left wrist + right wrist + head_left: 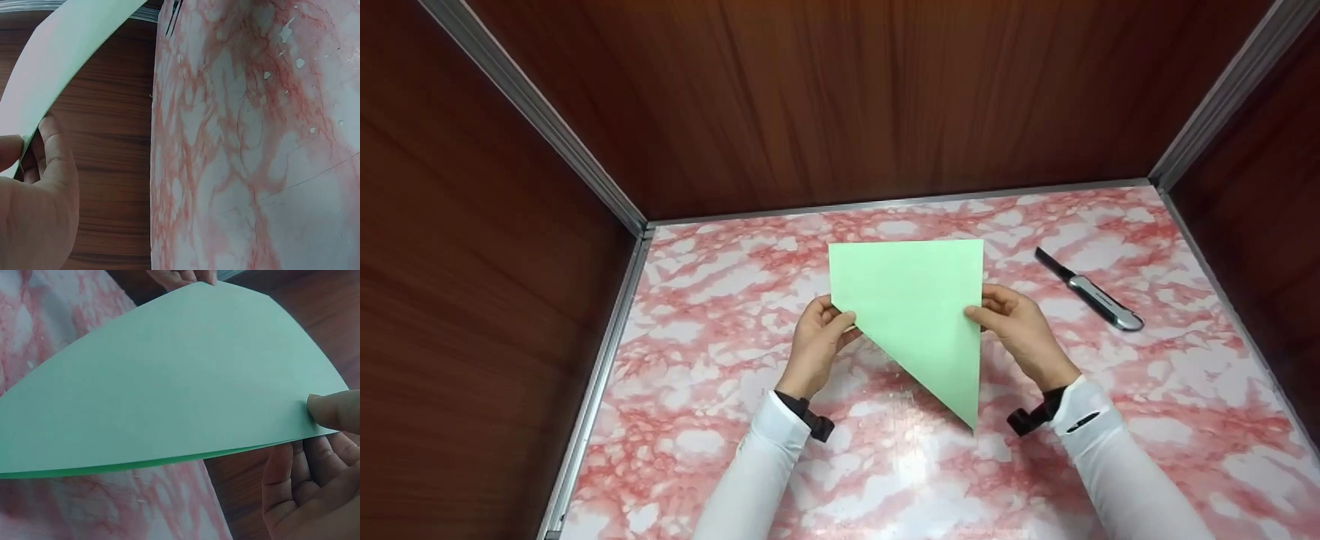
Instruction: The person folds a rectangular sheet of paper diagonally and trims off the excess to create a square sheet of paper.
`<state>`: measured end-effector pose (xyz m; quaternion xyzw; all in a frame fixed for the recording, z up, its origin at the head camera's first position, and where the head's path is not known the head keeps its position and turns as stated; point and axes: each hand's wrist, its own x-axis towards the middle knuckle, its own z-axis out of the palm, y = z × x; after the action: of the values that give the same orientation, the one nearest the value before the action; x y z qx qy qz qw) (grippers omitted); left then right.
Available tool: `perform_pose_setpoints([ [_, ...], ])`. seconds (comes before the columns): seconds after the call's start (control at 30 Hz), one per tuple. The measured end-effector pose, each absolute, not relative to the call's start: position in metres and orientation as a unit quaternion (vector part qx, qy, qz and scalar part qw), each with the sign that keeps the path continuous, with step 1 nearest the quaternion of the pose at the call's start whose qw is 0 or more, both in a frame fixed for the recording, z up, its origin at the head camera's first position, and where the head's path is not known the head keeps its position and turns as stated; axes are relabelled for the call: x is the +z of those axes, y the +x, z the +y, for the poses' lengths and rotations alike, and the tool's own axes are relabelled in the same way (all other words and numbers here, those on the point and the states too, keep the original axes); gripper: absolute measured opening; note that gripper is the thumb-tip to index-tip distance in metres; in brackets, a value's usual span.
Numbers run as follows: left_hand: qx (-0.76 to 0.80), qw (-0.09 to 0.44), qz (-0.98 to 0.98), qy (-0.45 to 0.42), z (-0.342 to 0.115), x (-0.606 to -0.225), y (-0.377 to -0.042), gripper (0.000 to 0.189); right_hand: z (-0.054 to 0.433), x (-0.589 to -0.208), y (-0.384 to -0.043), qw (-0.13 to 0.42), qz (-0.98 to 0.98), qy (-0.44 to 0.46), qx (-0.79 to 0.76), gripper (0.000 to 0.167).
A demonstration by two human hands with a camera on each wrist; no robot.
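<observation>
Left hand [815,346] and right hand [1024,334] are pinching green paper [919,300] by opposite sides above marbled table [712,352], utility knife [1095,297] lying to the right.

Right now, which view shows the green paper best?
Head: it shows nearly the whole outline of the green paper, slanted lower-left edge included. Right wrist gives a close-up cut off at the frame's left; left wrist catches only a strip, cut off at top and left.

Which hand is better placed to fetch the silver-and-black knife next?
Probably the right hand: it pinches the pale-green, four-sided paper by its right edge, nearer the knife. The left hand grips the left side and could steady it.
</observation>
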<state>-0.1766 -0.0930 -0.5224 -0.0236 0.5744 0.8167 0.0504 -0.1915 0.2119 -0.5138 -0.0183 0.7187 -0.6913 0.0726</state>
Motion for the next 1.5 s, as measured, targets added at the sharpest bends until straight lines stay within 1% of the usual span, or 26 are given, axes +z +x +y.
perform_pose_setpoints([
  [0.13,0.802,0.079,0.592,0.008,-0.103,-0.515,-0.174,0.031,0.216,-0.501,-0.19,0.063,0.735,-0.03,-0.674,0.038],
  [0.23,0.784,0.096,0.612,0.023,-0.109,-0.51,-0.174,0.029,0.219,-0.494,-0.189,0.063,0.745,-0.037,-0.663,0.038],
  [0.47,0.782,0.102,0.615,0.028,-0.11,-0.502,-0.175,0.026,0.223,-0.486,-0.19,0.092,0.754,-0.055,-0.648,0.045],
  [0.73,0.776,0.113,0.619,0.047,-0.113,-0.497,-0.175,0.025,0.227,-0.478,-0.191,0.095,0.757,-0.056,-0.644,0.042],
  [1.03,0.738,0.149,0.653,0.082,-0.121,-0.496,-0.181,0.03,0.235,-0.478,-0.193,0.09,0.767,-0.067,-0.631,0.037],
  [1.13,0.734,0.161,0.653,0.096,-0.124,-0.495,-0.182,0.027,0.237,-0.478,-0.192,0.089,0.771,-0.071,-0.627,0.035],
  [1.5,0.726,0.192,0.645,0.138,-0.134,-0.491,-0.179,0.028,0.235,-0.478,-0.188,0.083,0.761,-0.084,-0.638,0.029],
])
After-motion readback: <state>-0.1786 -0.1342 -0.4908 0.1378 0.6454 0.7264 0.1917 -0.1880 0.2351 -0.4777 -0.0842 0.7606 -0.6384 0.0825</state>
